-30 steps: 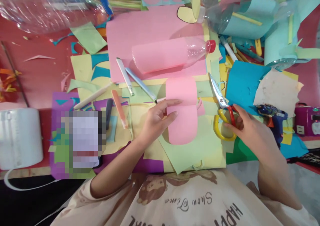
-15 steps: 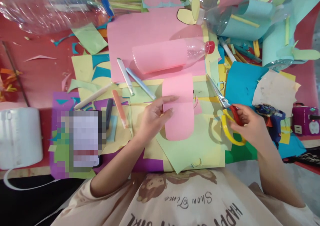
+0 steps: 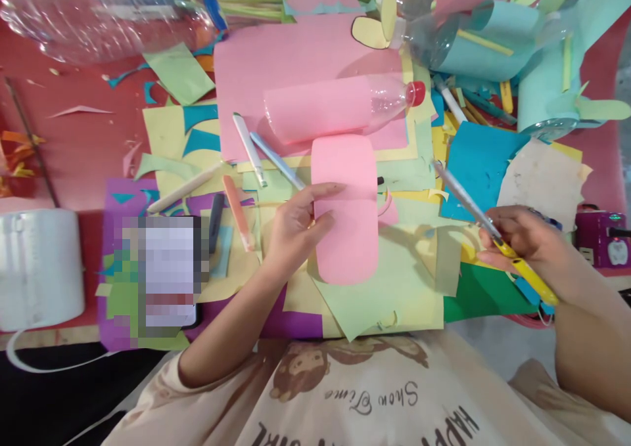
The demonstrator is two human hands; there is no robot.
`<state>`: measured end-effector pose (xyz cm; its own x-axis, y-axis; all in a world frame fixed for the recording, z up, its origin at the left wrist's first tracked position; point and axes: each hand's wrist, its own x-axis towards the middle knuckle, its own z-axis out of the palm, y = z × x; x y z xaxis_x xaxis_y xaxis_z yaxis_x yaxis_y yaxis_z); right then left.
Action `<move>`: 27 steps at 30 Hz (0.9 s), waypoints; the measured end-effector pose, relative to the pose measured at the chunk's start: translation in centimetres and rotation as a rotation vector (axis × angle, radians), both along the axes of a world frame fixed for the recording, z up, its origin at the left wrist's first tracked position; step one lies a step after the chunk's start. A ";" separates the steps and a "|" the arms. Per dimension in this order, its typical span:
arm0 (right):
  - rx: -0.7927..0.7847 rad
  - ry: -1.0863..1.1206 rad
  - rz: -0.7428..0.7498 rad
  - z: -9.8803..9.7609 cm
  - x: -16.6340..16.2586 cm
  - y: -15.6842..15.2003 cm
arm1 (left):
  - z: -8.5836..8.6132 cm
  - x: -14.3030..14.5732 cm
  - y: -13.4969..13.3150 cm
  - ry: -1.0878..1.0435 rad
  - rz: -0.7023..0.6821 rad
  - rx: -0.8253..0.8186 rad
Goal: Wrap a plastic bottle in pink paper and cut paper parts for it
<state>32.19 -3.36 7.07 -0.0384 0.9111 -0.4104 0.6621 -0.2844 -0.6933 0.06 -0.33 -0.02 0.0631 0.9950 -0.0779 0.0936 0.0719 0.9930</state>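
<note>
My left hand (image 3: 300, 226) pinches the left edge of a pink paper piece (image 3: 348, 249) with rounded ends and a crease across its middle. Off to the right, my right hand (image 3: 530, 239) holds a pair of scissors (image 3: 468, 203) with yellow on the handles; the blades point up and left, apart from the paper. Part of the handles is hidden by my fingers. Just beyond the pink piece, a clear plastic bottle (image 3: 325, 108) with a red cap lies on its side on a pink sheet (image 3: 296, 48).
Markers (image 3: 249, 150) and a phone (image 3: 170, 268) lie left of my hand. Paper scraps in several colours cover the table. A blue sheet (image 3: 473, 163) and bottles wrapped in light blue paper (image 3: 547, 91) are at the right. Another clear bottle (image 3: 113, 25) lies far left.
My right hand has moved right and turned the scissors, bringing their blades farther from the pink piece. The pink piece has shifted slightly left and up in my left hand.
</note>
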 end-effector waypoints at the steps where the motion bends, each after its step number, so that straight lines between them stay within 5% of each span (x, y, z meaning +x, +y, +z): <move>1: 0.025 -0.072 0.026 -0.1 0.1 -0.1 | 0.0 0.0 0.0 -0.012 -0.004 0.007; 4: 0.092 -0.367 0.175 -0.1 0.1 0.1 | 0.0 0.1 0.0 -0.033 -0.014 0.048; 10: 0.052 -0.461 0.520 0.2 0.2 1.5 | -0.3 0.0 -0.6 0.041 -0.087 0.081; 27: 0.022 -0.339 0.593 -0.4 -0.5 2.5 | -0.7 -0.2 -1.1 0.021 -0.231 0.090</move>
